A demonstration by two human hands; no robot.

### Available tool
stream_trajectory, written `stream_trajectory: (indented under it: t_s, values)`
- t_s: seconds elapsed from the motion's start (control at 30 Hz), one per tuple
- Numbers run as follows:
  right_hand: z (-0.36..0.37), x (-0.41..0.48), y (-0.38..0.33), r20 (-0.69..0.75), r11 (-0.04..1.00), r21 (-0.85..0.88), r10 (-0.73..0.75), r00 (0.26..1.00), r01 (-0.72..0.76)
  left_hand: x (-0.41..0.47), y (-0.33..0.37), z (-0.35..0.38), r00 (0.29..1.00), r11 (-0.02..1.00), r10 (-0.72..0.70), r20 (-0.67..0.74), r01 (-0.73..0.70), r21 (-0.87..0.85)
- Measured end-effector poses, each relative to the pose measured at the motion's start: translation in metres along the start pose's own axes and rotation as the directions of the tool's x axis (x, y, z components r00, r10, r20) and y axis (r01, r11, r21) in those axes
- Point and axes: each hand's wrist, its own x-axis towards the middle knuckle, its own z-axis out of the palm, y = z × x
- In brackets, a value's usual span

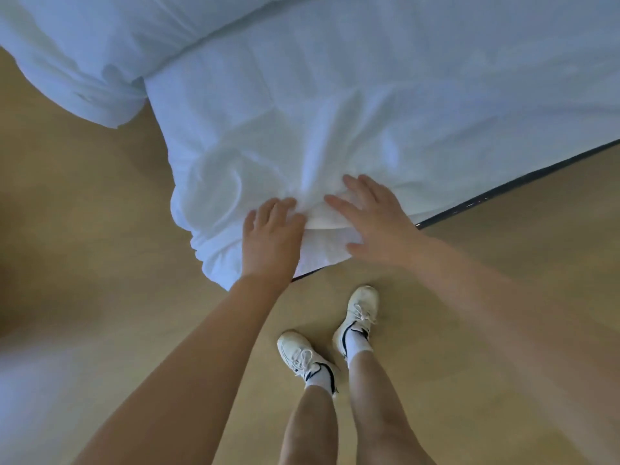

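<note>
- The white wrinkled bed sheet (318,105) lies spread over the bed (510,187). Its corner is bunched up and hangs off the bed's near corner toward the tan wooden floor (100,229).
- The left hand (271,233) has its fingers curled into a gathered fold of the sheet at that corner — clenched on the fabric, with creases fanning out from the grip.
- The right hand (372,219) lies just beside it, fingers straight and spread, pressing flat on the sheet at the bed's edge — relaxed, gripping nothing.
- A white rolled duvet (77,62) lies along the far left, overhanging the floor.
- A pair of white lace-up sneakers (357,313) stands on the floor near the bed's dark lower edge.
</note>
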Motion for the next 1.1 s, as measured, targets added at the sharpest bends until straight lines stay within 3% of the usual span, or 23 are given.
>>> stream_trajectory:
  t_s: [0.07, 0.13, 0.17, 0.23, 0.27, 0.33, 0.4, 0.47, 0.6, 0.7, 0.77, 0.83, 0.9, 0.97, 1.03, 1.1]
  values:
    - [0.002, -0.005, 0.003, -0.184, 0.995, -0.064, -0.089, 0.979, 0.078, 0.001, 0.013, -0.003, 0.999, 0.986, -0.043, 0.012, 0.044, -0.161]
    - [0.001, -0.011, 0.001, -0.277, 0.996, 0.028, -0.070, 0.958, 0.081, -0.023, 0.025, 0.000, 0.970, 0.952, -0.087, 0.228, 0.148, -0.269]
    - [0.003, -0.021, -0.003, -0.189, 0.994, 0.061, -0.077, 0.979, 0.090, -0.041, 0.026, 0.004, 0.920, 0.921, -0.135, 0.368, 0.254, -0.296]
    - [0.030, -0.058, -0.011, 0.181, 0.989, 0.069, -0.143, 0.973, 0.132, -0.087, 0.023, 0.010, 0.709, 0.876, -0.234, 0.665, 0.451, -0.172]
    - [0.048, -0.081, -0.012, 0.347, 0.989, 0.067, -0.145, 0.927, 0.130, -0.109, 0.024, 0.014, 0.609, 0.892, -0.250, 0.752, 0.447, -0.065]
    - [0.078, -0.122, -0.008, 0.492, 0.994, 0.099, -0.091, 0.866, 0.048, -0.142, 0.034, 0.027, 0.536, 0.934, -0.239, 0.810, 0.355, 0.040]
    - [0.091, -0.138, 0.003, 0.458, 0.984, 0.157, 0.008, 0.889, -0.090, -0.150, 0.051, 0.038, 0.599, 0.942, -0.261, 0.757, 0.328, 0.066]
    - [0.093, -0.140, 0.015, 0.415, 0.972, 0.195, 0.041, 0.909, -0.133, -0.141, 0.065, 0.046, 0.636, 0.921, -0.304, 0.710, 0.386, 0.049]
    - [0.081, -0.151, 0.017, 0.374, 0.928, 0.347, -0.005, 0.927, -0.135, -0.121, 0.101, 0.057, 0.739, 0.999, -0.012, 0.674, 0.034, -0.020]
    - [0.066, -0.159, 0.037, 0.318, 0.888, 0.430, 0.022, 0.948, -0.164, -0.105, 0.129, 0.055, 0.721, 0.997, -0.003, 0.692, 0.053, -0.051]
    - [0.055, -0.166, 0.063, 0.339, 0.912, 0.370, 0.045, 0.940, -0.177, -0.095, 0.147, 0.048, 0.729, 0.999, -0.037, 0.683, 0.029, 0.023]
    - [0.046, -0.171, 0.093, 0.373, 0.950, 0.216, 0.131, 0.918, -0.224, -0.083, 0.172, 0.041, 0.852, 0.996, 0.040, 0.522, -0.078, 0.050]
    - [0.034, -0.175, 0.124, 0.379, 0.950, 0.111, 0.231, 0.896, -0.292, -0.070, 0.202, 0.041, 0.912, 0.980, 0.184, 0.366, -0.199, 0.004]
    - [0.020, -0.180, 0.152, 0.343, 0.923, 0.182, 0.265, 0.901, -0.340, -0.050, 0.233, 0.046, 0.834, 0.957, 0.270, 0.481, -0.287, -0.039]
    - [0.003, -0.189, 0.169, 0.305, 0.869, 0.371, 0.221, 0.926, -0.329, -0.024, 0.262, 0.060, 0.692, 0.974, 0.189, 0.697, -0.222, -0.044]
    - [-0.009, -0.204, 0.180, 0.289, 0.820, 0.498, 0.149, 0.946, -0.282, -0.002, 0.291, 0.070, 0.611, 0.993, 0.114, 0.784, -0.102, -0.065]
